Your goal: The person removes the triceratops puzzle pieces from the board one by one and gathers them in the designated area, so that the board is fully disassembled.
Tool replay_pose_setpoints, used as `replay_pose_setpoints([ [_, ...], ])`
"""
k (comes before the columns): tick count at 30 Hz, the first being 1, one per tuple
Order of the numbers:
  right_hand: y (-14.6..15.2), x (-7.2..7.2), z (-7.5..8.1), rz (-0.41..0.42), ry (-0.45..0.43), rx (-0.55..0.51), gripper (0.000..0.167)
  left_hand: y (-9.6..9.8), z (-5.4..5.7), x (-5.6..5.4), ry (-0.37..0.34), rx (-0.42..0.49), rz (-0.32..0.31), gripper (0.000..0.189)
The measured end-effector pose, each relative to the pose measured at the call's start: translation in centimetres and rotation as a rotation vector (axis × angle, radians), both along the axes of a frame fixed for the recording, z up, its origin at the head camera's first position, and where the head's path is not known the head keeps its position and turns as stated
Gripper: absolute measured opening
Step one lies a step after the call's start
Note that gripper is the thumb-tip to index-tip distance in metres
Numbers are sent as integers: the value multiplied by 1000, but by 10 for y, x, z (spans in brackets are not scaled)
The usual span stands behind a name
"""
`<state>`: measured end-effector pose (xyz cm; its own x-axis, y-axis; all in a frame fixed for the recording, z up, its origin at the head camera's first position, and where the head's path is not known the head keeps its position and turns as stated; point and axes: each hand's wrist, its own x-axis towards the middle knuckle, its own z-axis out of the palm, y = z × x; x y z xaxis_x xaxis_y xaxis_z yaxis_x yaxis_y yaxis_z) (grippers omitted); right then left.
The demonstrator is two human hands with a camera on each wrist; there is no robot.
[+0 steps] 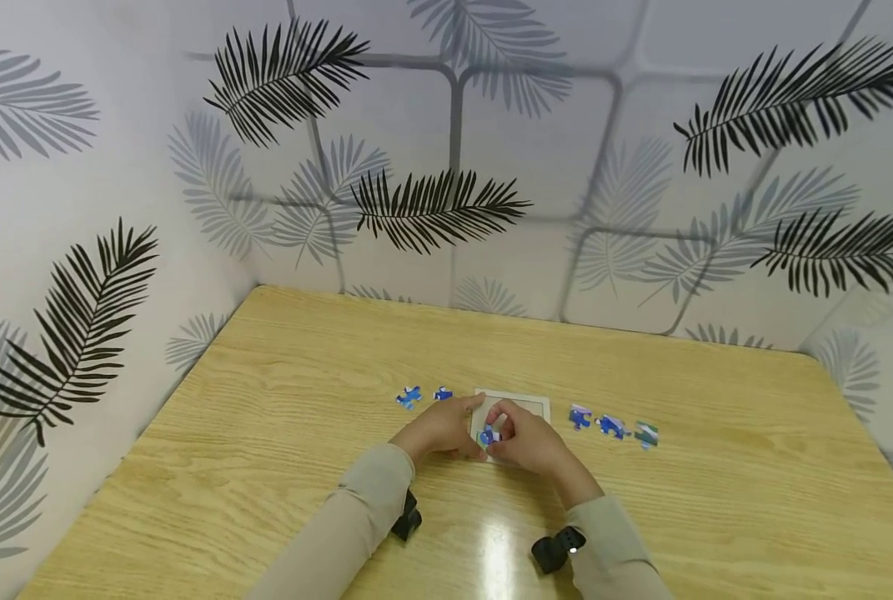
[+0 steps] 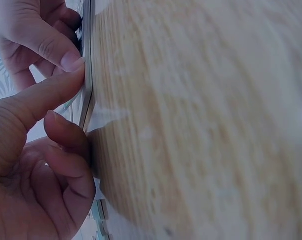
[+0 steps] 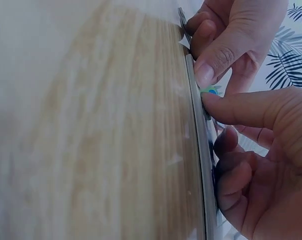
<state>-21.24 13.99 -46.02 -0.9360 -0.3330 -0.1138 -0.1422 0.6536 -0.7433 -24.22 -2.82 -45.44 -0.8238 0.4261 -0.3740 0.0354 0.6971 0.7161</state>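
A shallow, pale square puzzle tray [image 1: 514, 395] lies on the table between both hands. My left hand [image 1: 442, 427] holds its left side, the thumb at the near corner and the other fingers along the edge. Over the tray, my right hand [image 1: 530, 437] curls thumb and index finger round a blue-and-white jigsaw piece [image 1: 489, 436] at the near left corner. The two thumbs almost meet at the tray's rim [image 3: 197, 100] in the right wrist view, beside a bit of green and blue. Fingers hide part of the piece.
Two loose blue jigsaw pieces [image 1: 408, 397] lie left of the tray. To its right is a row of three more, blue and purple [image 1: 579, 417] with a greenish one [image 1: 646, 434] at the end. Leaf-patterned walls [image 1: 446, 275] border the wooden table [image 1: 326, 367].
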Motion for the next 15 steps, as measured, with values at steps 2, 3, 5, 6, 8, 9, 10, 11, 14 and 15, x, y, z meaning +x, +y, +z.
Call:
replay_pose_setpoints([
  [2, -2, 1, 1, -15, 12, -6, 27, 0, 0, 0, 3, 2, 3, 94],
  [3, -3, 1, 1, -23, 18, -6, 27, 0, 0, 0, 3, 2, 4, 94],
  [5, -5, 2, 2, -44, 41, 3, 25, 0, 1, 0, -1, 2, 5, 94],
  [6, -6, 2, 2, -59, 50, 9, 23, 0, 1, 1, -2, 6, 6, 94],
  [8, -7, 4, 4, -88, 60, 13, 19, 0, 3, 1, -5, 7, 2, 94],
  [9, -7, 4, 5, -102, 65, 13, 16, 0, 3, 2, -5, 7, 0, 94],
  [10, -8, 5, 6, -117, 68, 7, 14, 0, 4, 2, -7, 9, -2, 94],
  [11, -8, 5, 7, -132, 66, -10, 12, 0, 4, 2, -8, 9, -2, 94],
  [14, -5, 3, 11, -173, 36, -116, 6, 0, 6, 1, -20, 6, 3, 94],
  [15, -2, 2, 13, -190, 23, -159, 5, 1, 6, 1, -24, 3, 6, 94],
])
